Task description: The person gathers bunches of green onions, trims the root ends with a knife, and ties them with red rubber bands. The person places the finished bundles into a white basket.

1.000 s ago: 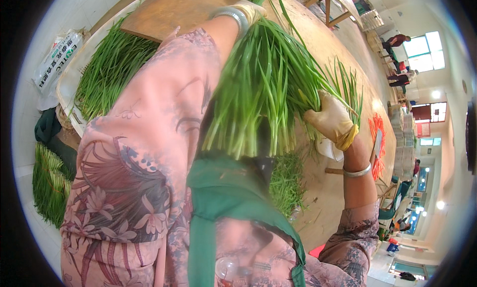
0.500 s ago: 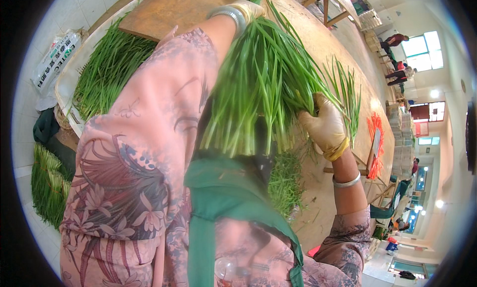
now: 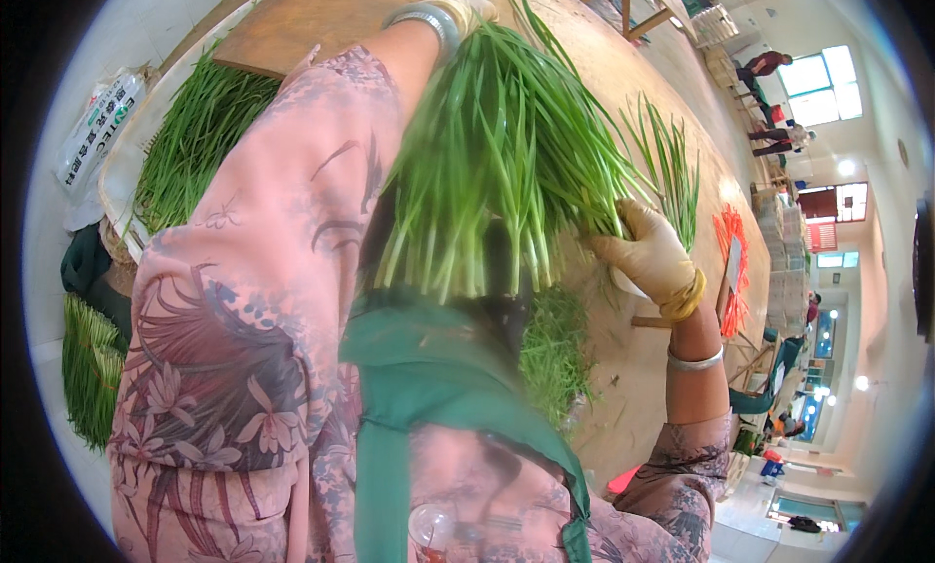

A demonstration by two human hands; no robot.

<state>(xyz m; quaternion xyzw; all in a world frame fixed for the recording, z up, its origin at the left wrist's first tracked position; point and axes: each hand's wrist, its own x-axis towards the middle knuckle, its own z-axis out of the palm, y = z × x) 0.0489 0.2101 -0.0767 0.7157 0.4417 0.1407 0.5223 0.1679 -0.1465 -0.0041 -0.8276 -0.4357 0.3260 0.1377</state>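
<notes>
In the head view, a large bunch of green chives is held up close to the camera, above the wooden bench, its cut pale ends hanging toward the lower edge and its leaf tips fanning out toward the top. The left hand, in a cream glove with a silver bangle at the wrist, is seen at the top of the picture, against the upper part of the bunch; how far its fingers are closed cannot be told, since most of it is hidden behind the leaves. The right hand, also gloved, with a bangle lower on the forearm, is closed around the bunch's right edge near the stem ends. A pink flowered sleeve and a green apron fill the lower part of the picture. More chives lie on the bench beneath the bunch, and a few upright stalks show beyond the right hand. A white tray heaped with chives is seen at the left, with a printed sack beside it. An orange bundle of bands lies at the bench's far right. Other people stand far off by the windows.
</notes>
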